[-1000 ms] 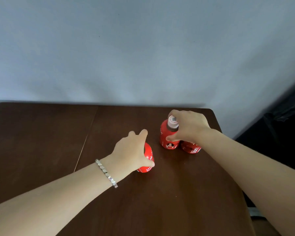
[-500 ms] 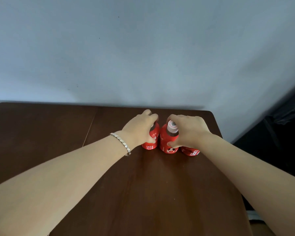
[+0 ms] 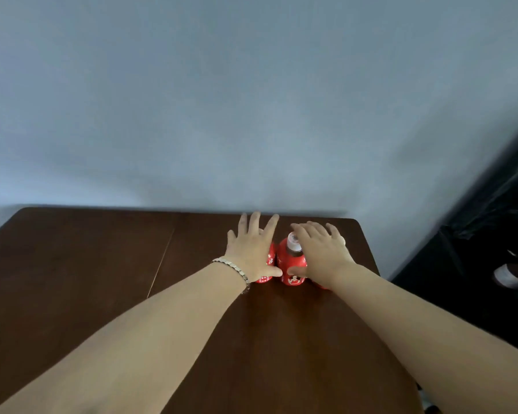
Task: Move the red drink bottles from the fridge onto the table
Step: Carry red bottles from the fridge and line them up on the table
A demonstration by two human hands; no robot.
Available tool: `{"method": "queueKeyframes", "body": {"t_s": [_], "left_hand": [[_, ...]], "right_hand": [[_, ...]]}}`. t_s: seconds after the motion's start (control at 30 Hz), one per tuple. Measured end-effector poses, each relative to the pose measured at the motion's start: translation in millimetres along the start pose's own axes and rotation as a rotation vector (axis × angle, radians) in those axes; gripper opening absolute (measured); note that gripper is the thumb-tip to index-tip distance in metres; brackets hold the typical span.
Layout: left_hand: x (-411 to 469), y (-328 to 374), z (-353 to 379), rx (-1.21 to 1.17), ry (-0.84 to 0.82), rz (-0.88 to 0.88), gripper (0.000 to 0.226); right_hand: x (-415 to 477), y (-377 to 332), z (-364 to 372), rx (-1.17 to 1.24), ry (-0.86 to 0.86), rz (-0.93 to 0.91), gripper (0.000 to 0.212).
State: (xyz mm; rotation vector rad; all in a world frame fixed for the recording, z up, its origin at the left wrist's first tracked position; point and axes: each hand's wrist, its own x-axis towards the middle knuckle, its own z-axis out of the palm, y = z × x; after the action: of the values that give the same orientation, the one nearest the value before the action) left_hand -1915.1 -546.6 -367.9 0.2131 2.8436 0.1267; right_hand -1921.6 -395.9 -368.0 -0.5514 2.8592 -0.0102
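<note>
Grey-blue wall (image 3: 251, 100) fills the top half. Below it is the dark wood counter (image 3: 87, 279), with a seam (image 3: 160, 264) running front to back, left of centre. The zone right of the counter is dark and blurred, so I can't tell what's in it.

Both your arms reach to the counter's far right corner. Left hand (image 3: 251, 252): fingers (image 3: 254, 225) straight and spread, clamped on nothing. Right hand (image 3: 322, 253): fingers (image 3: 314, 231) straight and slightly apart, also gripping nothing.

Three red bottles stand upright in a tight row on the counter under your hands.
- Middle bottle (image 3: 284, 259): in the gap between your hands, mostly visible. Dark drink shows at the neck. Your right thumb lies across its front and your left thumb tip points at its side.
- Left bottle (image 3: 266, 278): under your left palm, only the base and one edge show. Can't tell if the palm touches it.
- Right bottle (image 3: 322, 285): almost fully hidden by your right hand, just a red sliver at the wrist.

Metal bracelet (image 3: 234, 268) on your left wrist. Pale cap (image 3: 293, 241) on the middle bottle, just beside your right index finger.
</note>
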Motion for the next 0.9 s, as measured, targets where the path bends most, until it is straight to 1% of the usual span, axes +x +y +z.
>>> {"method": "queueKeyframes", "body": {"t_s": [0.03, 0.1, 0.17, 0.2, 0.23, 0.27, 0.3, 0.37, 0.43, 0.53, 0.7, 0.8, 0.9], "left_hand": [[-10.1, 5.3, -2.9, 0.021, 0.056, 0.011, 0.096], [-31.3, 14.6, -7.2, 0.025, 0.162, 0.055, 0.064], [-54.8, 20.7, -15.6, 0.028, 0.168, 0.084, 0.038], [-69.0, 23.0, -22.4, 0.03, 0.109, 0.097, 0.031], [-81.6, 24.2, -27.4, 0.022, 0.01, 0.111, 0.029], [-95.6, 26.2, -33.9, 0.018, -0.087, 0.137, 0.029], [-108.7, 28.8, -41.6, 0.031, -0.156, 0.169, 0.031], [-125.7, 35.1, -52.4, 0.082, -0.193, 0.225, 0.032], [-148.6, 43.2, -66.0, 0.086, -0.151, 0.271, 0.033], [-183.3, 56.6, -77.3, 0.063, -0.122, 0.332, 0.031], [-250.1, 89.3, -95.1, 0.104, -0.026, 0.534, 0.028], [-298.8, 135.6, -98.7, 0.134, 0.016, 0.702, 0.025], [-354.7, 199.3, -96.8, 0.177, 0.042, 0.881, 0.027]], "right_hand": [[-10.1, -1.9, -2.1, 0.06, 0.046, 0.0, 0.08], [-33.1, -4.0, -6.7, 0.135, 0.122, -0.009, 0.061], [-59.5, -5.9, -16.9, 0.14, 0.137, 0.022, 0.043], [-75.0, -8.7, -24.9, 0.137, 0.114, 0.067, 0.034], [-88.8, -12.4, -32.5, 0.126, 0.077, 0.113, 0.024], [-105.5, -17.2, -42.5, 0.104, 0.046, 0.152, 0.017], [-122.1, -21.4, -52.8, 0.073, 0.027, 0.174, 0.015], [-141.9, -25.6, -63.9, 0.033, 0.016, 0.171, 0.014], [-171.0, -34.3, -75.1, 0.003, -0.012, 0.191, 0.017], [-222.6, -50.1, -83.3, 0.009, -0.088, 0.273, 0.027], [-323.1, -76.9, -98.4, 0.07, -0.082, 0.473, 0.029], [-402.7, -80.0, -96.0, 0.077, -0.059, 0.619, 0.03], [-494.4, -79.5, -94.3, 0.103, -0.041, 0.808, 0.029]]}}
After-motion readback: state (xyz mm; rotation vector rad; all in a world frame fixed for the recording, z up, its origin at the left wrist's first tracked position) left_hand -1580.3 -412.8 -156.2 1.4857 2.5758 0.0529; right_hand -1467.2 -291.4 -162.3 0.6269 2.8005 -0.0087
